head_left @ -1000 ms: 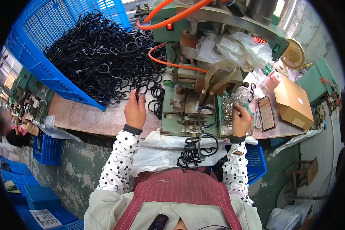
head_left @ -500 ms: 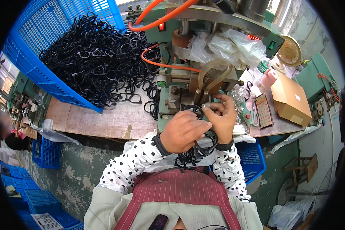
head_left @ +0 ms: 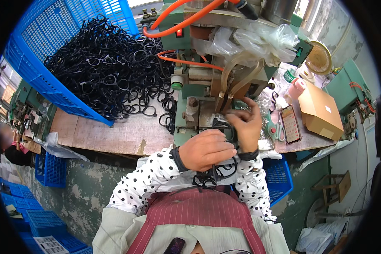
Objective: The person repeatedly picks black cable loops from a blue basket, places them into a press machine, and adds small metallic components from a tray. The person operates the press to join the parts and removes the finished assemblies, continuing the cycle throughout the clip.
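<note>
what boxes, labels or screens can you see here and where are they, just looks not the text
Cardboard box: right end of the bench, brown, closed, with a small white label on top.
Phone: flat on the bench left of the box, dark frame, lit reddish screen.
Plastic bags: draped over the green machine, clear and crumpled.

Glossy black plastic frames [head_left: 110,80] — worn wooden bench [head_left: 114,133]
</note>
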A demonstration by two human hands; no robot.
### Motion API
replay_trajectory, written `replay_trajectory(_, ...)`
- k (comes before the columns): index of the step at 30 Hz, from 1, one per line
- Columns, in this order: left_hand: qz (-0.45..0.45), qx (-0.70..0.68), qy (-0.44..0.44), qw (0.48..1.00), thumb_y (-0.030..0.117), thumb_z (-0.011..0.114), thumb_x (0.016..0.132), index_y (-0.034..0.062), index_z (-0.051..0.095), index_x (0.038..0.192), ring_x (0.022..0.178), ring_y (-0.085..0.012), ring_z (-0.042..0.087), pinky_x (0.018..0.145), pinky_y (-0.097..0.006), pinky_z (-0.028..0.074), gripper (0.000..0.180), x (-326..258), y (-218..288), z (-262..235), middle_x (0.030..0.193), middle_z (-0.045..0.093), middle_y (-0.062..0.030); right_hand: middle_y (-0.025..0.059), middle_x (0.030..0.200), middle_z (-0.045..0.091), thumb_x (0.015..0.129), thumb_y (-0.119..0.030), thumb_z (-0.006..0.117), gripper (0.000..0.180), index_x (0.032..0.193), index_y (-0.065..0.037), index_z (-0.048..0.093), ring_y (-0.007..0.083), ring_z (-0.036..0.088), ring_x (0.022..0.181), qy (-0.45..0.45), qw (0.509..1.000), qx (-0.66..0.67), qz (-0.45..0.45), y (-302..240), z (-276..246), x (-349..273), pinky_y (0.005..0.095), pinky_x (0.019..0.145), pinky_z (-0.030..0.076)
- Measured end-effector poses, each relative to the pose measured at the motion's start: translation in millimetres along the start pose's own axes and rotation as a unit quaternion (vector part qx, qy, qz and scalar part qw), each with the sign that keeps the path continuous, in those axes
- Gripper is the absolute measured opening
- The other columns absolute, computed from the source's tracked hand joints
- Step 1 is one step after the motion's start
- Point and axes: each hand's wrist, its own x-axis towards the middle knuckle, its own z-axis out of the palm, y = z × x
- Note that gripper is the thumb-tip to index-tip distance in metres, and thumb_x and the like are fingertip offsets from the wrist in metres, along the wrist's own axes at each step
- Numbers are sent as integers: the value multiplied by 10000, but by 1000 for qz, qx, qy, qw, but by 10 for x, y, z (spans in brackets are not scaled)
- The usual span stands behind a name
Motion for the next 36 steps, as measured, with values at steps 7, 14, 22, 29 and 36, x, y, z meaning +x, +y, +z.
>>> replay_trajectory(7,-8,-11,-48,999,43,654,735,45,602,1189,964,-324,588,884,-452,480,457,-20,-99,42,1114,637,-92,63,803,685,719,-171,780,311,1005,-109,673,239,634,770,128,882,-450,-47,811,-1259,170,372,711,482)
replay_trajectory(14,4,10,-44,999,60,663,601,41,585,1185,956,-294,566,884,-444,477,589,-15,-106,49,1070,616,-77,38,1107,657,676,-157,777,237,901,-117,714,280,501,1117,50,815,-555,-156,795,-1098,36,443,945,363)
replay_trajectory(22,45,175,-11,983,628,470,894,157,661,1035,859,-227,594,856,-426,423,528,-151,-216,-333,1077,634,-70,34,837,671,788,-132,717,73,853,-115,690,240,585,860,159,865,-440,-182,932,-1096,75,375,817,402)
replay_trajectory(29,-532,355,86,764,201,633,812,46,626,948,884,-390,589,731,-457,478,206,-1025,-1482,-646,926,585,-169,44,787,641,832,-147,682,78,900,-116,660,248,588,808,152,842,-481,-192,869,-1038,56,388,764,403)
replay_trajectory(36,-731,222,-76,640,521,582,819,39,710,980,965,-405,628,825,-462,494,524,-1392,-1969,-556,1005,671,-239,100,842,642,913,-153,582,97,968,-120,654,306,592,823,187,817,-513,-184,943,-1042,75,434,768,413)
